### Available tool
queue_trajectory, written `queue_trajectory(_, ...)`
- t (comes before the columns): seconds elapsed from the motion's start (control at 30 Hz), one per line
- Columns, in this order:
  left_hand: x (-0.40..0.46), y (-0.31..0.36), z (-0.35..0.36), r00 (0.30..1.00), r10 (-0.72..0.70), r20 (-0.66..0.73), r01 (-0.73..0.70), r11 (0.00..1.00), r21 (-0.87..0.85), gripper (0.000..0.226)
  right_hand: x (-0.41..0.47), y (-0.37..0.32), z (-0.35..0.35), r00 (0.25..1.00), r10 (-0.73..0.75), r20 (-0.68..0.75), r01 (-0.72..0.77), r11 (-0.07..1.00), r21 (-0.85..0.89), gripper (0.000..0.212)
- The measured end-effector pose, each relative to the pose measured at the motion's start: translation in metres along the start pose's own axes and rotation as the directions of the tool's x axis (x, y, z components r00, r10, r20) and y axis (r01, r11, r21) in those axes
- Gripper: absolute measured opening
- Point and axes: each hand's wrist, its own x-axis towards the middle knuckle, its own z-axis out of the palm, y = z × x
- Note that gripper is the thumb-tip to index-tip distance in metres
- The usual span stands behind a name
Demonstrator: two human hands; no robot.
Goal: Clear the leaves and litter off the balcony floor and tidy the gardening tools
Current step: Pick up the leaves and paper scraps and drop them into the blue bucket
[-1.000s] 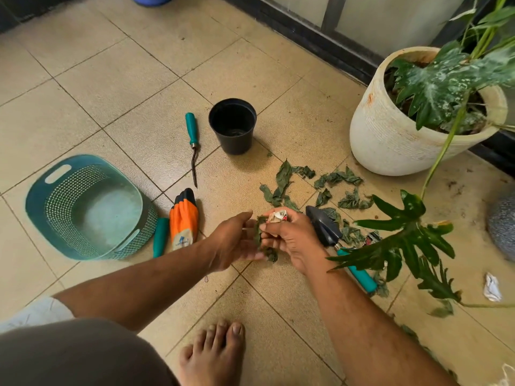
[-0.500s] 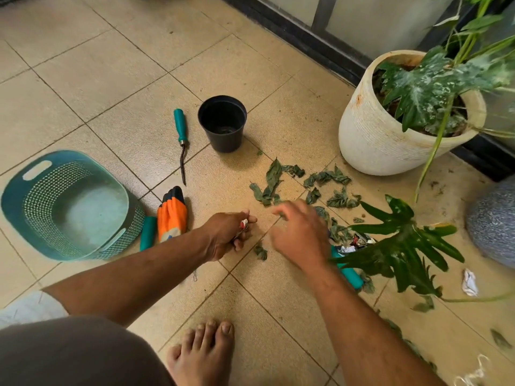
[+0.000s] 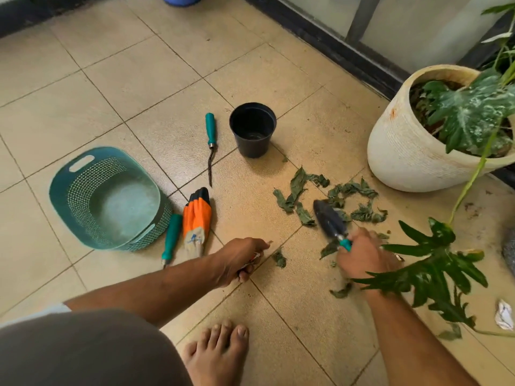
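My right hand (image 3: 362,253) grips the teal handle of a black trowel (image 3: 330,218), its blade lifted and pointing at the dry green leaves (image 3: 298,190) scattered on the tiles. My left hand (image 3: 239,257) is curled around a small scrap of litter, low over the floor. One loose leaf (image 3: 279,258) lies between the two hands. A teal basket (image 3: 108,199) stands at the left. Beside it lie a teal-handled tool (image 3: 171,236) and an orange glove (image 3: 196,221). A thin weeder (image 3: 211,143) lies farther back.
An empty black pot (image 3: 253,129) stands behind the leaves. A large white planter (image 3: 412,140) with a big-leafed plant (image 3: 429,271) crowds the right side. Crumpled white paper (image 3: 504,314) lies at the far right. My bare foot (image 3: 217,355) is on the near tiles.
My right hand has picked the trowel up off the floor and raised its blade. My left hand has taken the litter scrap and drawn apart from the right.
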Motion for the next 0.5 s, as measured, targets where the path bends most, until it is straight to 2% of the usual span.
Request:
queue_trajectory(0.13,-0.002,-0.008,-0.008,0.999,-0.026,-0.043,0.026,1.000,-0.011,0.025,0.006,-0.030,0.007,0.993,-0.115,-0.032,0.118,0.982,0.149,0.021)
queue_trajectory(0.23,-0.005,-0.011,-0.015,0.998,-0.034,-0.058,0.033,0.999,-0.028,0.026,0.001,-0.079,0.018,0.978,-0.208,-0.009,0.198,0.916,0.348,0.021)
queue_trajectory(0.37,-0.011,-0.016,-0.020,0.994,-0.051,-0.092,0.047,0.998,-0.047,0.022,-0.013,-0.139,0.051,0.965,-0.241,0.106,0.125,0.772,0.623,0.023)
queue_trajectory(0.5,-0.017,-0.024,-0.021,0.994,-0.071,-0.078,0.067,0.996,-0.056,0.017,-0.021,-0.178,0.078,0.928,-0.332,0.171,0.153,0.755,0.637,0.041)
